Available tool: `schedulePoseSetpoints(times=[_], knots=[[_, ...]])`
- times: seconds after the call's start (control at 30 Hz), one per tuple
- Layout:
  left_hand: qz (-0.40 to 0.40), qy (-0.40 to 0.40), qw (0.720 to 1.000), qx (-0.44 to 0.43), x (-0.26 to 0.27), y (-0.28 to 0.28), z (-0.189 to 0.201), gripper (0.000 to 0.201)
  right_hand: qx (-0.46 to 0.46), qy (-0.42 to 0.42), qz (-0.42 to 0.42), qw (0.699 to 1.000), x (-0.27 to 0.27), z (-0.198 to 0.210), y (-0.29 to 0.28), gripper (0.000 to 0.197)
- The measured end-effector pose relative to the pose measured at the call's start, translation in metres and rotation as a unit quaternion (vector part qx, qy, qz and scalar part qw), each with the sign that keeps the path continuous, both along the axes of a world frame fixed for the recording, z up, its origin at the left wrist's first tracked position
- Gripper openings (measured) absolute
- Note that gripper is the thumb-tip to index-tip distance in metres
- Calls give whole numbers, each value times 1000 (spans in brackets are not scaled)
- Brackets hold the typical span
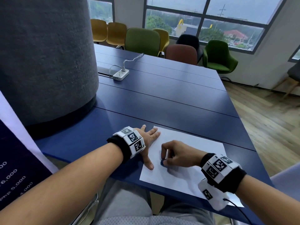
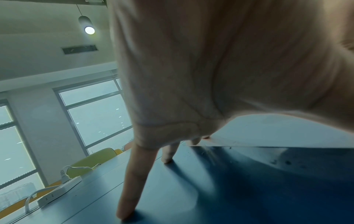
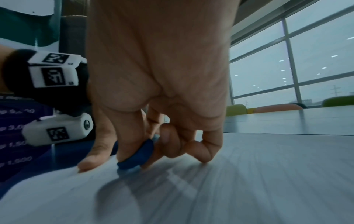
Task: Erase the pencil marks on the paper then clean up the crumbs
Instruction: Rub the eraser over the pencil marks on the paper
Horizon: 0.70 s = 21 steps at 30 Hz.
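Observation:
A white sheet of paper (image 1: pixel 191 153) lies on the blue table (image 1: pixel 162 98) near its front edge. My left hand (image 1: pixel 150 141) lies flat with fingers spread, thumb and two fingers pressing the paper's left edge, the other fingers on the table. In the left wrist view, the left hand (image 2: pixel 191 91) has straight fingers (image 2: pixel 134 181) touching the tabletop beside the paper (image 2: pixel 287 131). My right hand (image 1: pixel 173 155) pinches a small round blue eraser (image 1: pixel 162 163) against the sheet. The right wrist view shows the eraser (image 3: pixel 138 154) between thumb and fingers, touching the paper (image 3: pixel 229 181). Pencil marks are hard to make out.
A white power strip (image 1: pixel 121 73) with its cord lies at the table's far left. A wide grey pillar (image 1: pixel 48 62) stands at the left. Coloured chairs (image 1: pixel 142 41) line the far side. Small dark specks (image 2: pixel 283 162) dot the table by the paper's edge.

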<state>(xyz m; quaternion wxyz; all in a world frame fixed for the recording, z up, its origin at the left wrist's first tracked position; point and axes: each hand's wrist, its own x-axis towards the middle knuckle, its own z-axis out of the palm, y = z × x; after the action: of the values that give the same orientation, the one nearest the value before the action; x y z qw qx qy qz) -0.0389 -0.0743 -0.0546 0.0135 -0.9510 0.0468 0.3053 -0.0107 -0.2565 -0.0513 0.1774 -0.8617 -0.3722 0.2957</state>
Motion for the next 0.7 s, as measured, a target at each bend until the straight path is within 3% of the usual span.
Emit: schedulePoseSetpoints(times=[0.1, 0.23, 0.3, 0.47, 0.63, 0.7], knots=[[-1, 0, 1000, 2, 0, -1, 1, 145, -20, -30, -25, 999, 14, 4, 7, 12], [-1, 2, 1000, -5, 0, 0, 2, 144, 10, -119, -134, 984, 55, -1, 20, 15], [-3, 1, 1000, -3, -1, 0, 2, 144, 37, -110, -169, 979, 63, -5, 21, 15], [-1, 5, 1000, -2, -2, -1, 4, 144, 16, -21, -91, 995, 51, -4, 14, 9], [-2, -1, 1000, -1, -2, -1, 3, 145, 69, -90, -194, 974, 65, -8, 15, 12], [-6, -4, 1000, -3, -3, -1, 3, 143, 72, -71, -165, 981, 57, -10, 14, 9]])
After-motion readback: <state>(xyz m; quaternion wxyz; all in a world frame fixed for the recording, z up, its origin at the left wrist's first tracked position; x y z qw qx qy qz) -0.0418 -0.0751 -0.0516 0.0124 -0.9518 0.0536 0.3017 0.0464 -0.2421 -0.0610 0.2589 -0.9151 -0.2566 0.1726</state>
